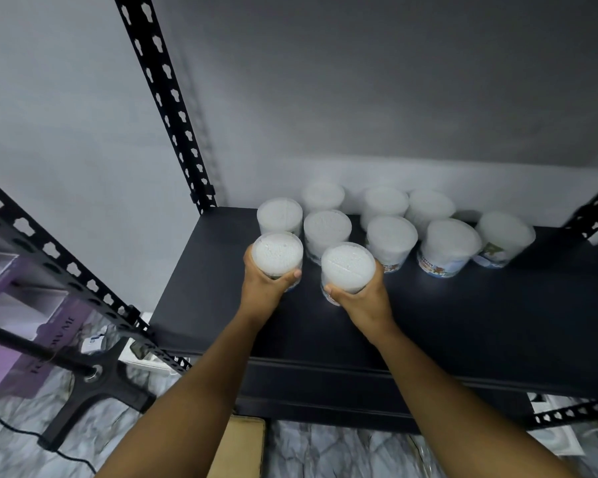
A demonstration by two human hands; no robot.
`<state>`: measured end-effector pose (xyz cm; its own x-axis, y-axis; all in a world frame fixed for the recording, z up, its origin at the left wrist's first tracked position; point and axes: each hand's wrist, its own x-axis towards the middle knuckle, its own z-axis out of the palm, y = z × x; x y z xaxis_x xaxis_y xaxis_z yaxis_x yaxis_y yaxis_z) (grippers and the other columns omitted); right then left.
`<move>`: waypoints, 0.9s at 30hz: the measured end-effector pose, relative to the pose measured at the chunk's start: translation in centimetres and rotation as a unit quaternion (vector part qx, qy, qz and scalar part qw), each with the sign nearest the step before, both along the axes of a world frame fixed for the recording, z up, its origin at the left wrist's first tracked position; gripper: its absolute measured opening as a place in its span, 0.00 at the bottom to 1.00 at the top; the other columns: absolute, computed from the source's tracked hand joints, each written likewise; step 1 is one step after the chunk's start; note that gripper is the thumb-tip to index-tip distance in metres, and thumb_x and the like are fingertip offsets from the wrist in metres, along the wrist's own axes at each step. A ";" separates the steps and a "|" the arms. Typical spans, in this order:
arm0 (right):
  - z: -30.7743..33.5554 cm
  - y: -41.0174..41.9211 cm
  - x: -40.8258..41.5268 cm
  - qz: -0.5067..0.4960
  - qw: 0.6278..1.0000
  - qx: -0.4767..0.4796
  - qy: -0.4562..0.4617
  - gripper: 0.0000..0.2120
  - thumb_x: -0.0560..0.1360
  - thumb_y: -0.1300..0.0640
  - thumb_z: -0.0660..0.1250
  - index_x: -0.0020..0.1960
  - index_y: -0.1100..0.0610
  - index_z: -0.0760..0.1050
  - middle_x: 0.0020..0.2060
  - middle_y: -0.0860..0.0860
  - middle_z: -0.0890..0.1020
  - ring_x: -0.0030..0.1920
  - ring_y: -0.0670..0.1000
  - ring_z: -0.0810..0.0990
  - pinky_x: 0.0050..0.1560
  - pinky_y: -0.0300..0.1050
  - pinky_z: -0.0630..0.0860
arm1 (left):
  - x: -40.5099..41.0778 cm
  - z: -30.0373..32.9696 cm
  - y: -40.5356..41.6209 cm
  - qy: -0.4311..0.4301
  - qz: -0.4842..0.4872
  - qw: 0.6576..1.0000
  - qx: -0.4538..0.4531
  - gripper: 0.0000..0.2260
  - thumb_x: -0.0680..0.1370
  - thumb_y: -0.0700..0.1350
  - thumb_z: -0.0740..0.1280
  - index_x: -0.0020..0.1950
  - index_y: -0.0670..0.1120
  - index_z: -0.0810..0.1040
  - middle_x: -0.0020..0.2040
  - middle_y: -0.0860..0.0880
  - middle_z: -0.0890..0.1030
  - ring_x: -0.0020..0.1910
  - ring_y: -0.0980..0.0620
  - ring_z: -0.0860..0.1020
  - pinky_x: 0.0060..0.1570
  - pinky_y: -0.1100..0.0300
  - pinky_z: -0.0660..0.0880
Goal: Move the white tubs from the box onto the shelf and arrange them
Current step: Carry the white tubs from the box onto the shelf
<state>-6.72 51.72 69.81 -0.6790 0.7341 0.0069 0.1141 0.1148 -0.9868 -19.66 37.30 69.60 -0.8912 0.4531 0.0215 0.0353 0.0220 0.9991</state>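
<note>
At shelf (428, 326) front: left hand (263, 288) and right hand (359, 298) each clamped round upright tub, row just beyond.

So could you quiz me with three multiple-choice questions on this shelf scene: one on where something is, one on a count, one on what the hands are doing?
1. Where do the round white tubs stand?
A. dark shelf board
B. marble floor
C. purple box

2. How many tubs show in all?
A. five
B. eleven
C. twenty

3. What are the hands doing?
A. hanging idle
B. each gripping a tub
C. sharing one tub

Answers:
1 A, the tubs sit on the dark shelf board.
2 B, nine stand free, two are held.
3 B, the left hand grips the left tub; the right hand grips the right tub.
</note>
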 end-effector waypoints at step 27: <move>0.7 3.3 -0.8 -0.019 0.999 0.005 -0.050 0.45 0.63 0.59 0.80 0.71 0.54 0.56 0.61 0.46 0.68 0.61 0.47 0.68 0.57 0.40 0.68 | -2.7 -0.5 0.2 0.034 -0.037 0.997 -0.051 0.42 0.66 0.42 0.79 0.72 0.54 0.56 0.65 0.52 0.68 0.63 0.54 0.71 0.52 0.68 0.73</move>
